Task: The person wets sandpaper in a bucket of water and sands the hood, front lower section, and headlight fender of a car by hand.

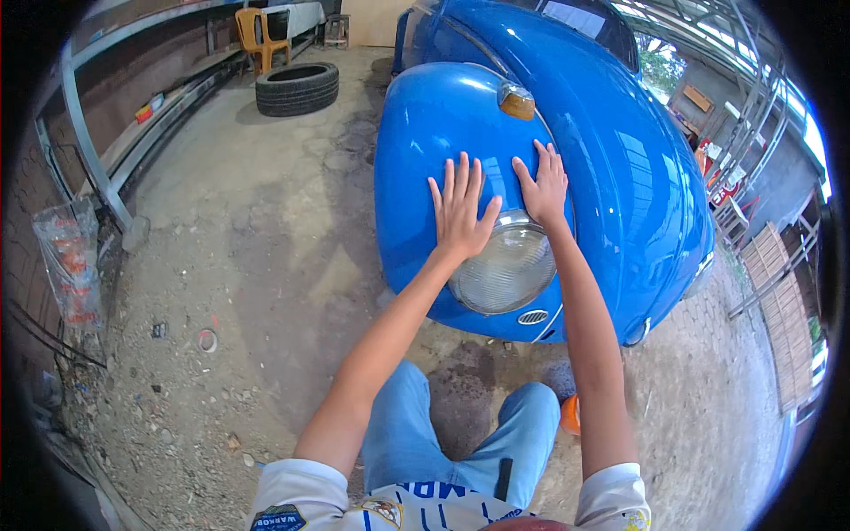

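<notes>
A glossy blue car with rounded bodywork fills the upper right. My left hand lies flat on its front fender, fingers spread and pointing away from me, just above the headlight. My right hand rests on the same fender to the right, thumb apart from the fingers, below the amber turn signal. Between and below my wrists sits the round glass headlight, its right edge partly behind my right forearm. A small oval grille shows under it. Neither hand holds anything.
A black tyre lies on the concrete floor, with a yellow plastic chair behind it. Metal frame posts and a clear plastic bag stand left. Something orange is by my right knee. Debris litters the ground left.
</notes>
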A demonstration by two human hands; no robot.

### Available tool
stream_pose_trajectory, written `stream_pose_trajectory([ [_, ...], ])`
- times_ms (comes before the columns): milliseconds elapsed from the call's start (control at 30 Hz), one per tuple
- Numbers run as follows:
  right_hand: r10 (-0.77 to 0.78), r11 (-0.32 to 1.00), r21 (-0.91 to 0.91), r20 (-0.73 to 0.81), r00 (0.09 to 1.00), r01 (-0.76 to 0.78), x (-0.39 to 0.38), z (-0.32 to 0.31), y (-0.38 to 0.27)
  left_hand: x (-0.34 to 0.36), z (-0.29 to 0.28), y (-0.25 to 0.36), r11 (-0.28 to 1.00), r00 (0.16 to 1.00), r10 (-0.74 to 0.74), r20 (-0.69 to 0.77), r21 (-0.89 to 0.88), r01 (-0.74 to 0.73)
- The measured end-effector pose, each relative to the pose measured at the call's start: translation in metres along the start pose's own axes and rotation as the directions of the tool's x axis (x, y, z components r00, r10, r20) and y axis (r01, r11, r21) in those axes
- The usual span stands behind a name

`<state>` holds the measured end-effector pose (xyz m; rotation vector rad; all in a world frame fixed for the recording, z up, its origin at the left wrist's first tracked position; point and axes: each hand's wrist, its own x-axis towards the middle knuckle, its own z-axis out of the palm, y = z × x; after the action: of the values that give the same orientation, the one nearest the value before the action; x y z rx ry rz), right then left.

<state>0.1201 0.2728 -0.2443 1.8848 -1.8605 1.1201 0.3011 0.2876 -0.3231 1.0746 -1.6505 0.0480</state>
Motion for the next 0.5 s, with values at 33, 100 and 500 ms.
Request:
stream_pose_trajectory([
  [33,0.007,1.0,0.008,0.008,1.0,-0.007,-0.001,0.0,-0.001,-0.006,-0.003,-0.002,0.995,0.996,0.067,0.051,-0.078,-0.063],
  [100,0.011,1.0,-0.016,0.011,1.0,-0.011,-0.002,0.0,-0.001,0.009,-0.009,-0.022,0.995,0.993,0.095,0.069,-0.038,-0.092],
  [500,-0.048,0.999,-0.011,-0.021,0.999,0.048,0.001,0.002,0.003,0.058,-0.011,-0.024,0.998,0.999,0.03,-0.011,0.054,-0.029],
])
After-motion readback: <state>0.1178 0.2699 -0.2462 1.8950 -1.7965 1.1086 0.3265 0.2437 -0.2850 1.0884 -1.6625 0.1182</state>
